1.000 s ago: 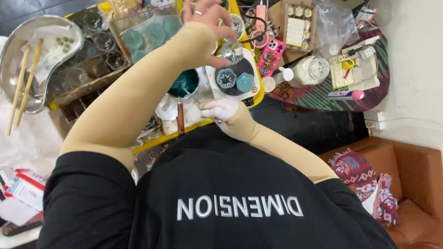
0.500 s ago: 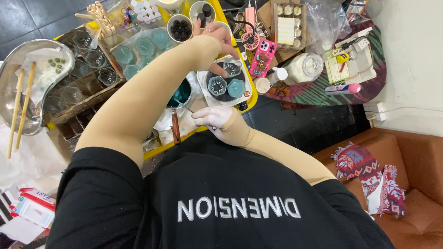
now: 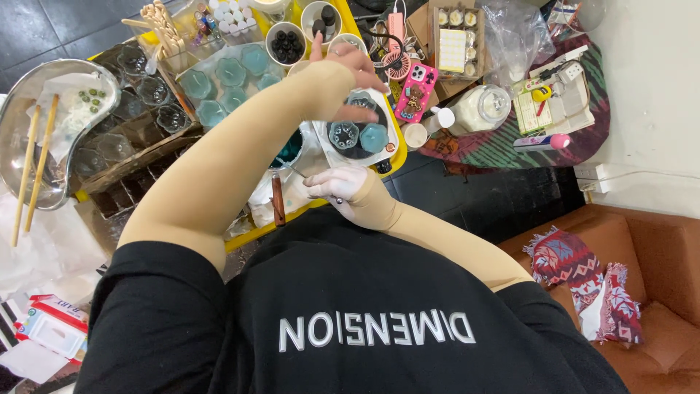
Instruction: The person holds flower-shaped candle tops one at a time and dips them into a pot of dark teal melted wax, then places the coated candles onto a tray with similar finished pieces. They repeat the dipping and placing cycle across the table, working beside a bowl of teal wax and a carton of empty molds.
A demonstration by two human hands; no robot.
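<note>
Right hand [image 3: 339, 186] low, close to chest, fingers curled and pressed together, pinching a thin metal rod [image 3: 292, 168]. Rod angled up and away to the left of the hand, tip at a teal bowl [image 3: 292, 148]. Cannot tell whether tip touches what is in the bowl.

Just left of right hand: brown stick [image 3: 278, 201], lying flat, apart from the fingers.

Beyond right hand: dark plate [image 3: 350, 153] on yellow tray [image 3: 398, 146]. On the plate, clear glass cup [image 3: 343, 135] and teal candle [image 3: 374, 137], side by side.

Left hand [image 3: 350, 67] directly above that plate, past the right hand. Fingers loosely spread, thumb raised, fingertips bent down toward the cup. Nothing seen in its grip; contact with the cup not clear.

Right of left hand: pink phone [image 3: 415, 91], then white jar [image 3: 485, 108] on a striped mat [image 3: 510, 146].

Just beyond left hand: white cup of dark pieces [image 3: 285, 44].

Left of left hand: batch of teal candles [image 3: 226, 80], then empty glasses [image 3: 138, 95] in a box.

Far left of both hands: metal dish [image 3: 22, 95] with two chopsticks [image 3: 33, 168] laid across it.
</note>
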